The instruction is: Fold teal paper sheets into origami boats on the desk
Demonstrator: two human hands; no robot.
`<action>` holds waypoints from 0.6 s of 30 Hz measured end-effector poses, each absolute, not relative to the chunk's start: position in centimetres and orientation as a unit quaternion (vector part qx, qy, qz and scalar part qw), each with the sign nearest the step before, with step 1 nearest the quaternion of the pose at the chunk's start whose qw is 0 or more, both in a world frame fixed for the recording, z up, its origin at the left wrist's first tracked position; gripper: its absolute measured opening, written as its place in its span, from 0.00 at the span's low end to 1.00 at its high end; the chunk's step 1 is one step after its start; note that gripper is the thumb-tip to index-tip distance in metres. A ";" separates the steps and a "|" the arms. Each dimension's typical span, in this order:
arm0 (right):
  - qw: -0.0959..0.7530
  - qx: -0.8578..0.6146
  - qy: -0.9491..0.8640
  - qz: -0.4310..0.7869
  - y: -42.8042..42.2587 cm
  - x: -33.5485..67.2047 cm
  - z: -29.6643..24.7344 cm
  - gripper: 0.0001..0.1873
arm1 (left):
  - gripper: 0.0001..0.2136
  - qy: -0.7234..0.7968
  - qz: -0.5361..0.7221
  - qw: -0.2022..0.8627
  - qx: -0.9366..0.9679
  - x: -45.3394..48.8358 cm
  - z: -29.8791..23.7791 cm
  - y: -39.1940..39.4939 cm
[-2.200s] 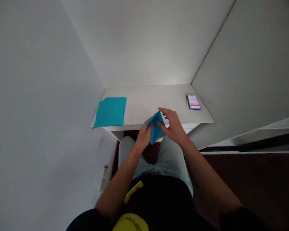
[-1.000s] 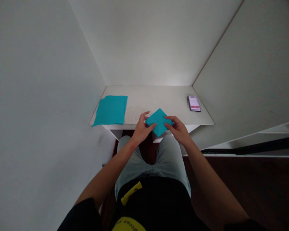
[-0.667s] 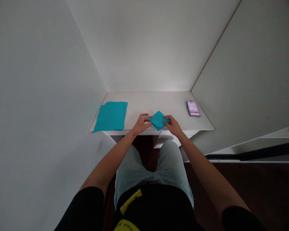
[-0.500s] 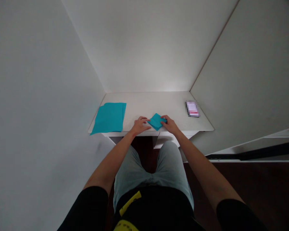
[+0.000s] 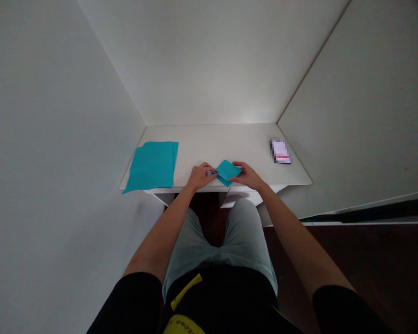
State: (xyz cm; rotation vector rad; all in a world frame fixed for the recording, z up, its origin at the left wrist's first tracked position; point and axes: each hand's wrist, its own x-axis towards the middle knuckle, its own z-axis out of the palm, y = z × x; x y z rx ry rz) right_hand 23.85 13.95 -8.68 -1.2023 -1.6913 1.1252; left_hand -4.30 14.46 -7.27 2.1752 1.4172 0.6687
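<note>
**Both hands low and close together at frame centre**

Two bare forearms run up from the lower corners of the frame and converge just above centre. The left hand lies palm down, fingers curled inward to the right. The right hand mirrors it, fingers pointing left. Black short sleeves cover both upper arms.

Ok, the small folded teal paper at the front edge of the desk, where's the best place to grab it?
Probably by its side corners. The folded teal paper lies flat as a diamond on the white desk, so pinch inward from both sides: left hand at the left corner, right hand at the right. Its near tip reaches the desk's front edge, so a thumb could slip under.
</note>
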 end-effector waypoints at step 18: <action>0.405 -0.461 -0.654 0.443 14.3 23.7 -9.7 0.27 | 0.10 0.517 0.313 0.261 0.752 -4.5 -8.1 14.8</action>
